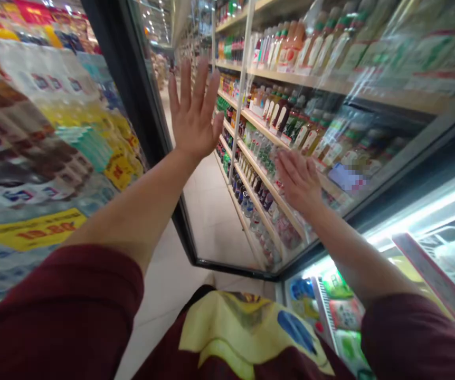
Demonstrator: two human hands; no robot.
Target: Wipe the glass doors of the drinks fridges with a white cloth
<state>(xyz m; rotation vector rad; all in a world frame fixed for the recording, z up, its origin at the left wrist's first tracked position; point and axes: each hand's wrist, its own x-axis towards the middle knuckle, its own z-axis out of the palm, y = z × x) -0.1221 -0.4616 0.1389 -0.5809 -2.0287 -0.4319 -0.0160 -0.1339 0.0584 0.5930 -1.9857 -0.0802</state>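
The glass door point(221, 224) looks smooth and glossy, its black frame point(135, 89) duller, the shirt point(247, 332) matt cloth.

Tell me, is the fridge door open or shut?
Open. The glass door juts out, leaving drinks and a light inside the fridge uncovered.

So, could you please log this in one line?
left hand: spread open | right hand: grip unclear | both at glass cooler door
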